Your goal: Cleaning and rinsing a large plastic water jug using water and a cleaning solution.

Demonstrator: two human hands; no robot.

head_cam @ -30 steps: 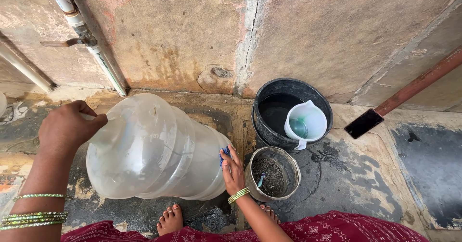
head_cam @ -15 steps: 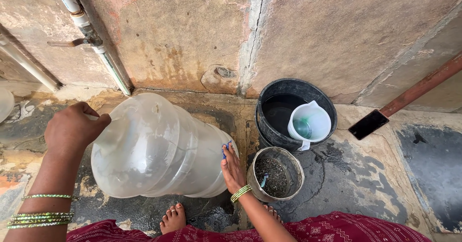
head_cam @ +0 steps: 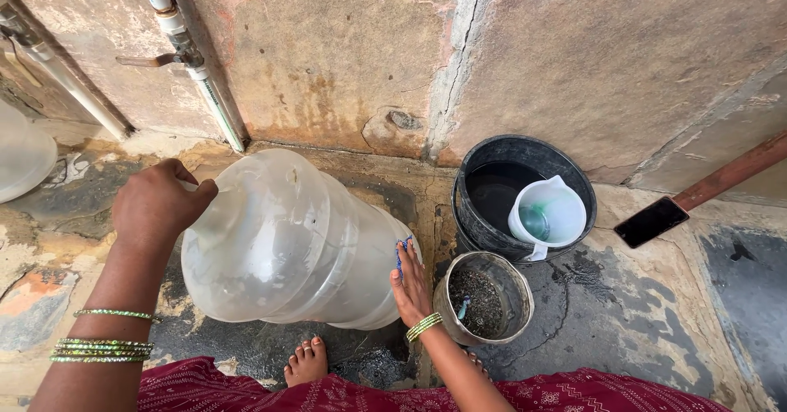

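Your left hand [head_cam: 157, 201] grips the neck of the water jug [head_cam: 287, 244]; your right hand [head_cam: 410, 285] lies flat against its base. The jug lies on its side between them, long axis running left-right.

right hand [head_cam: 412, 285] flat on water jug [head_cam: 287, 240] | just right of it: steel pot [head_cam: 484, 297], narrow gap only | beyond pot: black bucket [head_cam: 525, 195] holding white jug [head_cam: 548, 215] | left hand [head_cam: 160, 203] at jug neck | beyond it: wall pipe [head_cam: 197, 68] blocks | floor left of it open
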